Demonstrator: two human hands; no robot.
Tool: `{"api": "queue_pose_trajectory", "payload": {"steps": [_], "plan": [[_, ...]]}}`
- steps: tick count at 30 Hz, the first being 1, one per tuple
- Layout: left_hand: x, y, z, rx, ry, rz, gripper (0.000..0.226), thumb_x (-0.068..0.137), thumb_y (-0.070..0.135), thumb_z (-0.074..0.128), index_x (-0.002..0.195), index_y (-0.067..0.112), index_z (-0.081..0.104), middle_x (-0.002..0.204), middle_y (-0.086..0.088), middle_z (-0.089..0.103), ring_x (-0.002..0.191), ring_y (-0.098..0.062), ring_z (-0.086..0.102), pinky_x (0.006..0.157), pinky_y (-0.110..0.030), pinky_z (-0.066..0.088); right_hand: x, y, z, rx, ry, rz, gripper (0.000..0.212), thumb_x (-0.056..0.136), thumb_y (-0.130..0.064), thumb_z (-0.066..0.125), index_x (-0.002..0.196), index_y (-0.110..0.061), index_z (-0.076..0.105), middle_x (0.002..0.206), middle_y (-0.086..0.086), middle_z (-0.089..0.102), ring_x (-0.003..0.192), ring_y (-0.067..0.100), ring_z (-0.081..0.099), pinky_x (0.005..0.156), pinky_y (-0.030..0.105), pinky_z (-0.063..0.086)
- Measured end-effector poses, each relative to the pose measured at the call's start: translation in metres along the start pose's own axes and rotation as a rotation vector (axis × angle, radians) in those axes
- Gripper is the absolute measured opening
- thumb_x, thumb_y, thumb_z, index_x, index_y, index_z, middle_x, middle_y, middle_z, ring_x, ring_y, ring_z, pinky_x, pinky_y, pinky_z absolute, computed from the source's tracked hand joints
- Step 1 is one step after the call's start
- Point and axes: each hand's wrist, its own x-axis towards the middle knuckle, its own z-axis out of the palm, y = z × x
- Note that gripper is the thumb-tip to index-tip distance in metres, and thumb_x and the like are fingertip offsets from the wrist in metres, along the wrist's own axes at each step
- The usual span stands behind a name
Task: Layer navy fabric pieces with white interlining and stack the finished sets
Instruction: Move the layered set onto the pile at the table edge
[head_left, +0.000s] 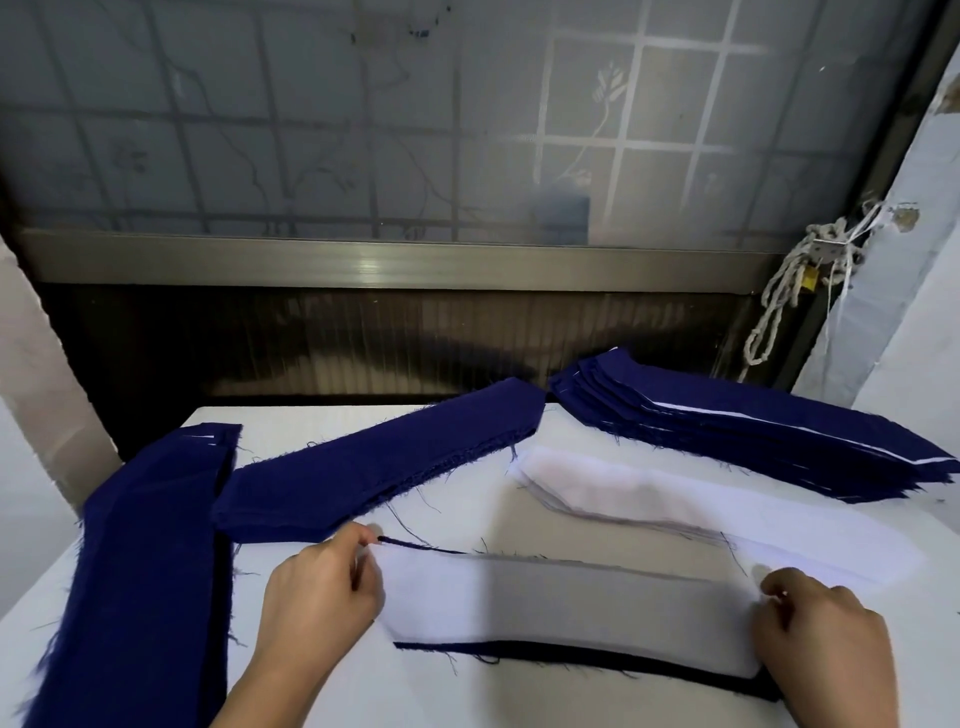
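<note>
A white interlining strip (566, 608) lies over a navy piece (571, 656) on the table in front of me; navy shows along its near edge. My left hand (322, 587) pinches the left end of this set, and my right hand (826, 629) pinches the right end. A stack of navy pieces (384, 462) lies behind my left hand. A pile of white interlining (675, 499) sits behind the set. A stack of finished sets (753, 431), navy with thin white edges, lies at the back right.
Another navy stack (150, 561) runs down the left edge of the white table (337, 691). A dark window frame (363, 265) and wall rise behind the table. A knotted white cord (795, 280) hangs at the right.
</note>
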Motion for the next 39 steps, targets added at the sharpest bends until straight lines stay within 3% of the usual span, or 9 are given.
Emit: {"api": "queue_pose_trajectory", "payload": {"steps": [4, 6, 8, 11, 16, 22, 28, 35, 39], "plan": [[0.001, -0.001, 0.001, -0.024, 0.041, 0.001, 0.024, 0.083, 0.019, 0.065, 0.106, 0.027, 0.064, 0.074, 0.015, 0.067, 0.059, -0.012, 0.057, 0.054, -0.029, 0.043, -0.001, 0.005, 0.005, -0.007, 0.109, 0.004, 0.009, 0.065, -0.005, 0.070, 0.073, -0.002, 0.067, 0.069, 0.020, 0.062, 0.068, 0.044, 0.058, 0.066, 0.046, 0.042], [0.002, -0.004, 0.002, -0.031, 0.102, 0.010, 0.025, 0.079, 0.020, 0.071, 0.101, 0.025, 0.062, 0.086, 0.013, 0.064, 0.061, -0.015, 0.057, 0.054, -0.031, 0.045, 0.001, 0.007, 0.005, 0.071, 0.161, -0.013, 0.031, 0.071, -0.024, 0.048, 0.078, -0.002, 0.069, 0.074, 0.018, 0.062, 0.071, 0.043, 0.058, 0.066, 0.045, 0.040], [0.001, -0.005, 0.003, -0.040, 0.147, 0.027, 0.025, 0.076, 0.022, 0.075, 0.096, 0.025, 0.060, 0.086, 0.015, 0.057, 0.063, -0.013, 0.056, 0.052, -0.030, 0.043, -0.001, 0.006, 0.004, 0.159, 0.172, -0.155, 0.036, 0.076, -0.031, 0.042, 0.079, -0.007, 0.069, 0.074, 0.009, 0.061, 0.071, 0.038, 0.058, 0.065, 0.039, 0.040], [0.001, -0.007, 0.003, -0.090, 0.137, 0.173, 0.016, 0.080, 0.035, 0.070, 0.085, 0.035, 0.055, 0.081, 0.024, 0.053, 0.071, -0.003, 0.053, 0.052, -0.023, 0.041, -0.008, 0.000, 0.001, 0.237, 0.004, -0.373, 0.007, 0.077, -0.014, 0.063, 0.078, -0.020, 0.067, 0.077, -0.010, 0.059, 0.070, 0.010, 0.051, 0.060, 0.023, 0.040], [0.000, -0.012, 0.012, -0.032, 0.003, 0.431, 0.010, 0.078, 0.040, 0.065, 0.082, 0.033, 0.059, 0.083, 0.022, 0.050, 0.083, -0.006, 0.054, 0.071, -0.027, 0.045, -0.008, 0.002, 0.002, 0.213, -0.035, -0.393, 0.017, 0.073, -0.009, 0.066, 0.072, -0.025, 0.066, 0.074, -0.017, 0.059, 0.071, 0.008, 0.049, 0.054, 0.020, 0.041], [0.008, -0.012, 0.015, 0.187, 0.214, 0.241, 0.016, 0.079, 0.033, 0.059, 0.077, 0.020, 0.068, 0.074, 0.007, 0.051, 0.065, -0.020, 0.045, 0.061, -0.035, 0.040, -0.007, 0.000, 0.011, 0.157, -0.023, -0.388, 0.029, 0.060, -0.002, 0.081, 0.078, -0.022, 0.073, 0.084, -0.010, 0.070, 0.071, 0.024, 0.066, 0.055, 0.028, 0.054], [0.009, -0.008, 0.016, 0.253, 0.309, 0.203, 0.026, 0.088, 0.027, 0.055, 0.068, 0.013, 0.066, 0.062, 0.002, 0.046, 0.059, -0.023, 0.039, 0.058, -0.037, 0.035, -0.003, 0.001, 0.014, 0.181, -0.023, -0.434, 0.034, 0.052, 0.003, 0.085, 0.078, -0.017, 0.076, 0.090, -0.006, 0.073, 0.076, 0.021, 0.067, 0.054, 0.029, 0.053], [0.007, -0.001, 0.002, 0.328, 0.244, 0.250, 0.034, 0.089, 0.030, 0.048, 0.065, 0.012, 0.063, 0.060, -0.001, 0.050, 0.059, -0.027, 0.043, 0.059, -0.039, 0.034, -0.004, -0.001, 0.005, 0.170, -0.035, -0.441, 0.029, 0.052, 0.003, 0.085, 0.068, -0.018, 0.072, 0.080, -0.006, 0.069, 0.064, 0.027, 0.064, 0.048, 0.032, 0.050], [0.036, -0.022, -0.026, 0.344, 0.250, 0.059, 0.014, 0.087, 0.023, 0.062, 0.082, 0.011, 0.067, 0.075, -0.006, 0.063, 0.071, -0.032, 0.054, 0.066, -0.042, 0.040, -0.005, -0.002, 0.001, 0.165, -0.054, -0.442, 0.025, 0.058, 0.003, 0.082, 0.065, -0.015, 0.067, 0.075, -0.001, 0.065, 0.063, 0.030, 0.061, 0.047, 0.035, 0.048]]}}
